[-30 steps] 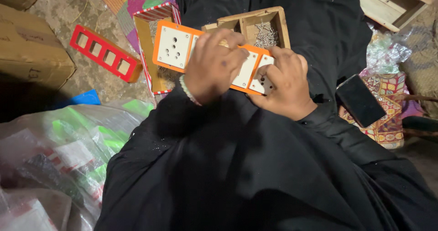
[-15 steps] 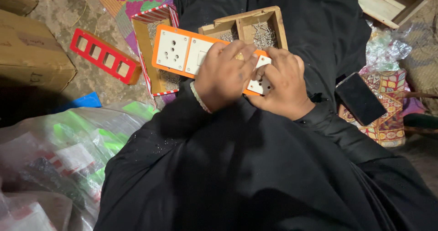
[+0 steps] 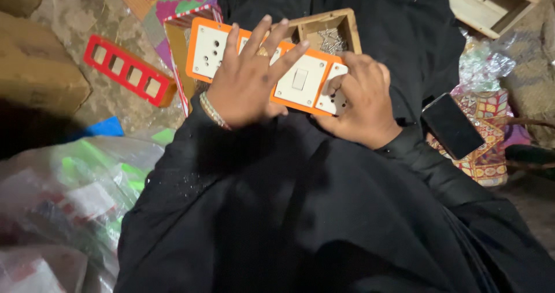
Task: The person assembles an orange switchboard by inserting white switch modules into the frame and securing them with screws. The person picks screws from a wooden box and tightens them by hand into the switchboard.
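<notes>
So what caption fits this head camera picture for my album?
Left hand spread flat and right hand gripping an orange-framed switch panel above a wooden box.

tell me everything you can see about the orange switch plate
The switch plate is a long orange frame holding white plastic modules: a socket at its left end, a rocker switch in the middle, another socket at its right end. It is held flat, tilted, over the lap. The left hand lies spread across it; the right hand grips its right end.

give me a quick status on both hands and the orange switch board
Left hand spread flat on orange switch board. Right hand gripping its right end. Wooden box just behind, nothing blocking.
</notes>
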